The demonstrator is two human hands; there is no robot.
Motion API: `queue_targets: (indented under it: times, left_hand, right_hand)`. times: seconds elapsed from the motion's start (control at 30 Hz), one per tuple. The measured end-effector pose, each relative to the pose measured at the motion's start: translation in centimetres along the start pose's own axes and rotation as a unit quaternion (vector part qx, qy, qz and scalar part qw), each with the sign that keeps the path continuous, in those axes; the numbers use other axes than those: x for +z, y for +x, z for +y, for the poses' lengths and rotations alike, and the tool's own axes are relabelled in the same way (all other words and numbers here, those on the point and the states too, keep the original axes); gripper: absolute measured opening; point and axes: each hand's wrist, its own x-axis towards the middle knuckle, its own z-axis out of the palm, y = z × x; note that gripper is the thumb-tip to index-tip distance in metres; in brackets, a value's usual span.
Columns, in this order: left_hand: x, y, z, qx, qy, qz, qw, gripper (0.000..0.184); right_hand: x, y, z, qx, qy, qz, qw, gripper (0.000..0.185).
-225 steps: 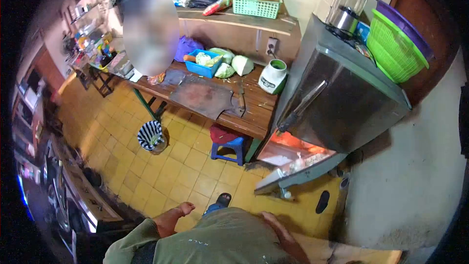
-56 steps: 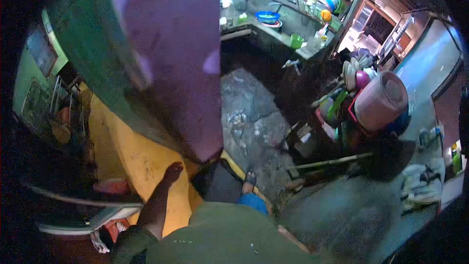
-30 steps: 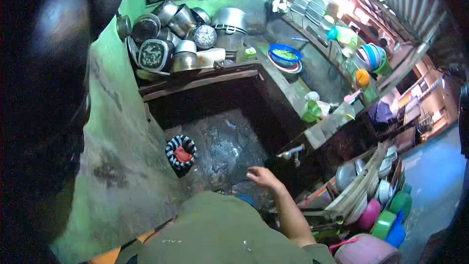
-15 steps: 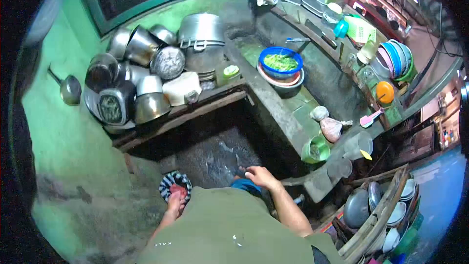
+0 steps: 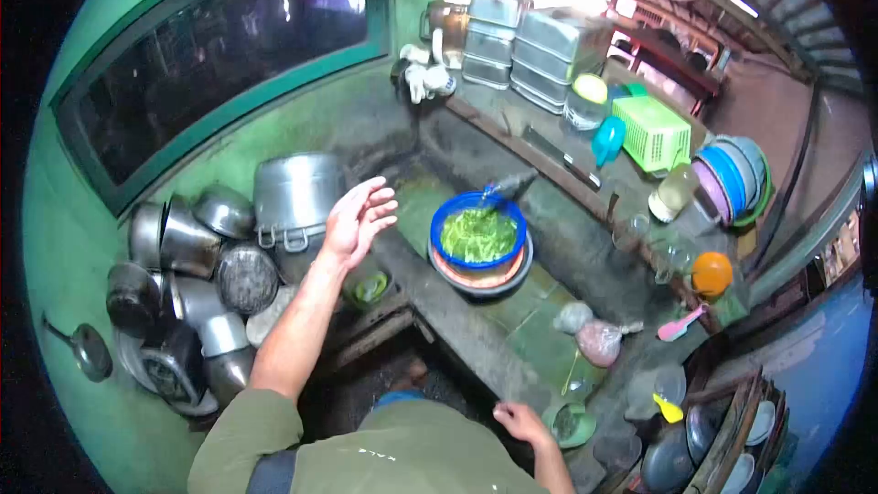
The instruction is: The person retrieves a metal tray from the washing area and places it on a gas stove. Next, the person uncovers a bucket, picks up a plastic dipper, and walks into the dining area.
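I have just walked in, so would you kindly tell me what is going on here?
A person stands at a wash area with both hands free of anything visible. The left hand is raised with its fingers apart, short of the blue bowl of greens, which sits on a wider basin. The right hand hangs low by a green cup; I cannot tell whether they touch. Metal pots are piled along the wall.
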Motion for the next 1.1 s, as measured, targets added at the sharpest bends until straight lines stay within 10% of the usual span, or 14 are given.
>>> queue_targets:
  times: [0.17, 0.43, 0.7, 1.1]
  left_hand:
    - [3.8, 23.7, -0.7, 0.013, -0.183, -0.155, 0.971, 0.035]
    - [11.1, 51.2, -1.8, -0.041, -0.176, -0.015, 0.984, 0.05]
    - [14.3, 58.2, -3.2, 0.007, -0.18, 0.111, 0.977, 0.036]
    - [14.6, 60.5, -4.0, 0.166, -0.332, -0.016, 0.928, 0.03]
  right_hand:
    - [-0.4, 0.9, 1.3, 0.158, 0.019, 0.076, 0.984, 0.035]
    - [-0.9, 7.4, 0.5, 0.239, 0.181, 0.193, 0.934, 0.029]
    - [-3.4, 11.5, -6.1, 0.32, 0.155, 0.175, 0.918, 0.034]
    - [2.1, 11.3, -1.8, 0.372, 0.175, 0.242, 0.879, 0.03]
